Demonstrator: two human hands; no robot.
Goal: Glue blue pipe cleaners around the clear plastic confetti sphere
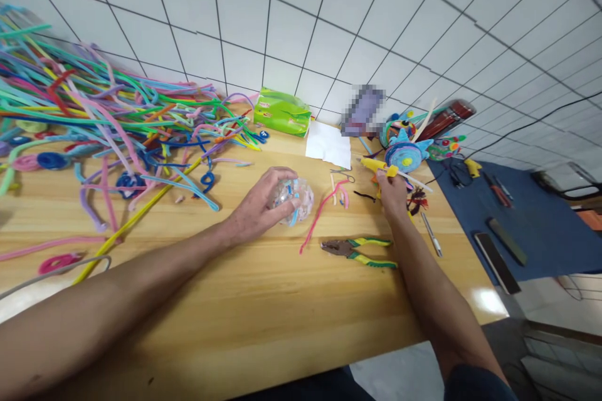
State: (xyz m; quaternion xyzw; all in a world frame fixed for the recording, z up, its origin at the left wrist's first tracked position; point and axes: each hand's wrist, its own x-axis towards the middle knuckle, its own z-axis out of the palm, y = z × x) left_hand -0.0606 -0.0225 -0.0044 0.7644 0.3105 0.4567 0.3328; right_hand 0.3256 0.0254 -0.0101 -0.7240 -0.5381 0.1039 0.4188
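Observation:
My left hand (270,200) is wrapped round a clear, rounded plastic container (301,197) with pale blue and pink bits showing through it, low over the wooden table. My right hand (392,191) grips a yellow glue gun (376,165), its nozzle pointing left. Right behind the gun stands a blue, spiky pipe-cleaner figure (404,153). Between my hands lie a red pipe cleaner (323,210) and small scissors (345,175). Pliers with green and yellow handles (360,250) rest near my right forearm.
A big heap of coloured pipe cleaners (117,113) covers the left of the table. A green tissue pack (282,113) and white paper (329,143) lie by the tiled wall. A pen (431,235) is at right; beyond, a blue mat (498,219) holds tools.

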